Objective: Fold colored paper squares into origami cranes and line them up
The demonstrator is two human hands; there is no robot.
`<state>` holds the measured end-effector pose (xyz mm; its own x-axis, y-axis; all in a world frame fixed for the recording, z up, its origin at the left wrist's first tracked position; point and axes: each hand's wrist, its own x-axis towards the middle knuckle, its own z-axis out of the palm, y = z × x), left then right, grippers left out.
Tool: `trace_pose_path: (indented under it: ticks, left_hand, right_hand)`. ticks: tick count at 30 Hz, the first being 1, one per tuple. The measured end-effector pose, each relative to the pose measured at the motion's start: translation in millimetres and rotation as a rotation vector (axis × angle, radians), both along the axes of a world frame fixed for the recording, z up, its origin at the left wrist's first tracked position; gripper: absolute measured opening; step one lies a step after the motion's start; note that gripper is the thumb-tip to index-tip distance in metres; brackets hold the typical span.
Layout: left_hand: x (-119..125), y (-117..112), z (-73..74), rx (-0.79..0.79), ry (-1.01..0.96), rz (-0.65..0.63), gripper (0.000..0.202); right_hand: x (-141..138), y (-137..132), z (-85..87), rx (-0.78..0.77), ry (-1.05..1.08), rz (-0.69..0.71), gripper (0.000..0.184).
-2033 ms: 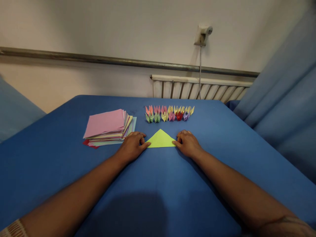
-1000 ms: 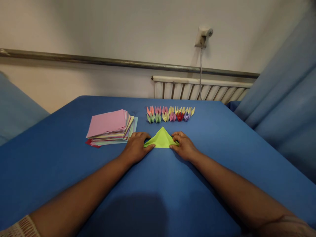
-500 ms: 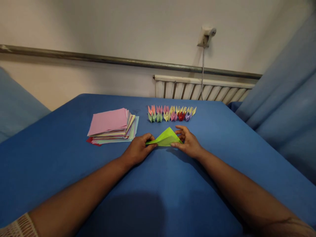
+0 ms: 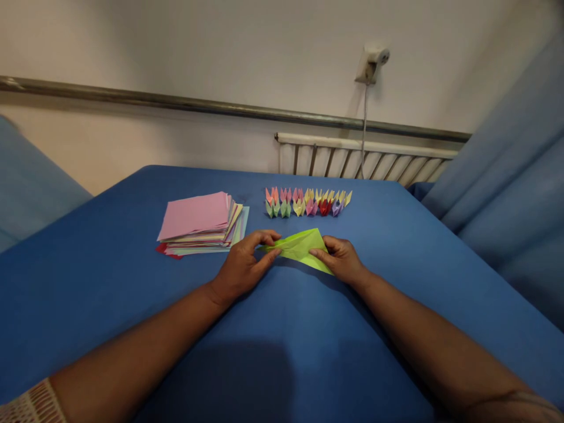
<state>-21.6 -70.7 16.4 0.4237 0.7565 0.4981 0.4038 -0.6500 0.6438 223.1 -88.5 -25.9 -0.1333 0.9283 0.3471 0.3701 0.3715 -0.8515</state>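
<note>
Between my two hands is a sheet of bright green origami paper [image 4: 302, 247], partly folded, with crease lines across it. My left hand [image 4: 247, 258] pinches its left corner between thumb and fingers. On the other side, my right hand [image 4: 341, 258] grips the right part, thumb on top and fingers behind. The paper's lower right corner points down toward me. Just beyond it stand two rows of small folded paper cranes [image 4: 311, 207] in pink, yellow, green, red and purple.
A stack of coloured paper sheets [image 4: 196, 217], pink on top, lies left of my hands on the blue-covered table [image 4: 282, 329]. Behind the table are a metal rail [image 4: 211, 107], a radiator [image 4: 365, 155] and a wall socket with a plug [image 4: 370, 63]. Blue curtains [image 4: 506, 158] hang at both sides.
The green paper has been turned and tilted, its peak shifting right and its lower right corner now hanging down. My right hand's fingers have closed on it.
</note>
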Motion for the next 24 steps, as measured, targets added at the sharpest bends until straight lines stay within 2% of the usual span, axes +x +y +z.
trace_pose_path:
  ticks: [4, 8, 11, 16, 21, 24]
  left_hand:
    - [0.0, 2.0, 0.9, -0.033, 0.059, -0.026, 0.014]
    - [1.8, 2.5, 2.2, -0.173, 0.076, -0.049, 0.020]
    - [4.1, 1.9, 1.4, -0.282, 0.023, -0.013, 0.023]
    - [5.4, 3.4, -1.4, -0.368, -0.103, 0.037, 0.025]
    - [4.5, 3.2, 3.6, -0.352, -0.025, -0.037, 0.023]
    - [6.0, 0.9, 6.9, -0.319, -0.002, -0.037, 0.021]
  right_hand:
    - [-0.7, -2.6, 4.3, 0.020, -0.048, 0.012, 0.029]
    - [-0.8, -4.3, 7.6, 0.072, -0.138, 0.012, 0.033]
    - [-0.6, -4.3, 7.2, 0.074, -0.162, 0.024, 0.034]
    - [-0.6, -4.2, 6.0, 0.084, -0.170, 0.036, 0.039]
    - [-1.0, -5.1, 8.3, 0.097, -0.194, 0.045, 0.039]
    - [-2.1, -6.3, 10.3, 0.097, -0.220, 0.082, 0.039]
